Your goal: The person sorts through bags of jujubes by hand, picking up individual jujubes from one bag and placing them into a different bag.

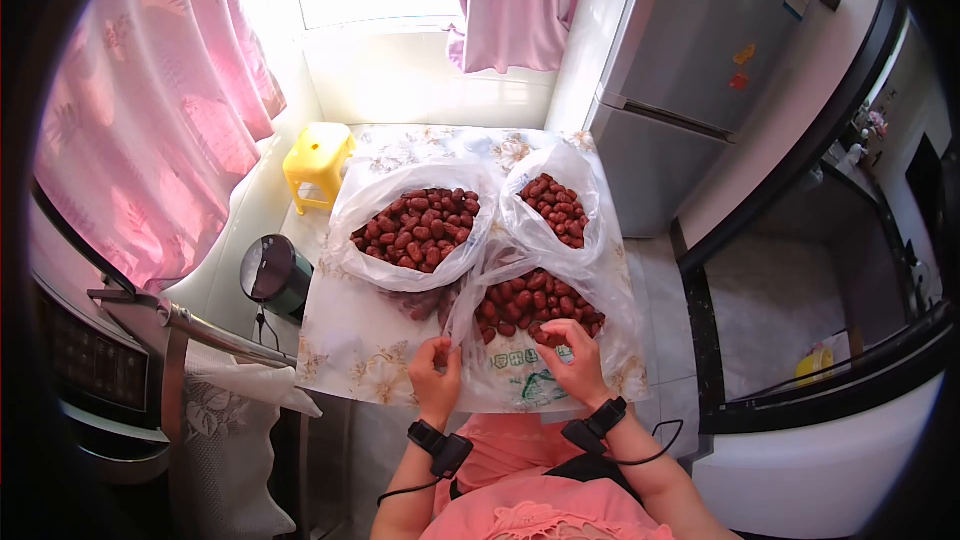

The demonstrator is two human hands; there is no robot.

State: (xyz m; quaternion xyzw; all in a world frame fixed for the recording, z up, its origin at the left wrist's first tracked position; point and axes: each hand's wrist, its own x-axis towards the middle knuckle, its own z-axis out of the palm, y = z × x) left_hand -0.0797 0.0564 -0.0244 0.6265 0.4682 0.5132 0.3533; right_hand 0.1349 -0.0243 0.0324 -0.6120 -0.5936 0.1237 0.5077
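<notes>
Closest to me on the table lies an open clear plastic bag (510, 368) with green print, its mouth showing wrinkled red dates (530, 300). My left hand (436, 378) is closed at this bag's left edge, pinching the thin plastic. At the front of the dates, my right hand (574, 362) has thumb and fingers curled together around what looks like a red date; the fingers partly hide it. Behind, a larger white plastic bag (372, 190) full of red dates stands at the left, and a smaller bag (590, 185) of dates stands at the right.
A flowered cloth covers the table (345, 360). Left of it are a yellow stool (318, 162) and a dark bin (278, 275). A grey refrigerator (665, 130) stands at the back right. Pink curtains (160, 100) hang by the window.
</notes>
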